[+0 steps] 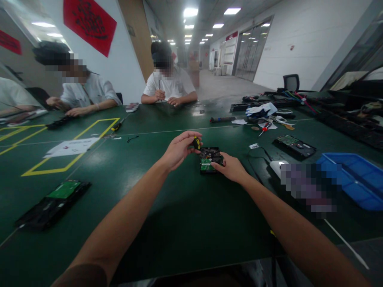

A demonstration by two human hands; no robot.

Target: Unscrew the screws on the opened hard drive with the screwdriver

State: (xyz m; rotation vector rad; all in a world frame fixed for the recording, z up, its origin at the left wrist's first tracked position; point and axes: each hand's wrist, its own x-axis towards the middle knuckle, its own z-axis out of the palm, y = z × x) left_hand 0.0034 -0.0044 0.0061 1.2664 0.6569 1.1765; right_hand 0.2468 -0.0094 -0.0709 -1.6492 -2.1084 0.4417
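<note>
A small hard drive (211,158) with a green circuit board lies on the dark green table (179,215) in front of me. My left hand (178,149) is closed round a screwdriver with a yellow and black handle (196,142), held upright over the drive's far left corner. My right hand (231,168) rests on the drive's right side, fingers pressed against its edge to steady it.
Another drive (54,203) lies at the near left and a third (295,146) at the right. A blue tray (356,179) sits at the far right, with tools and cables behind it. Two people sit across the table, and yellow tape (72,159) frames a sheet of paper.
</note>
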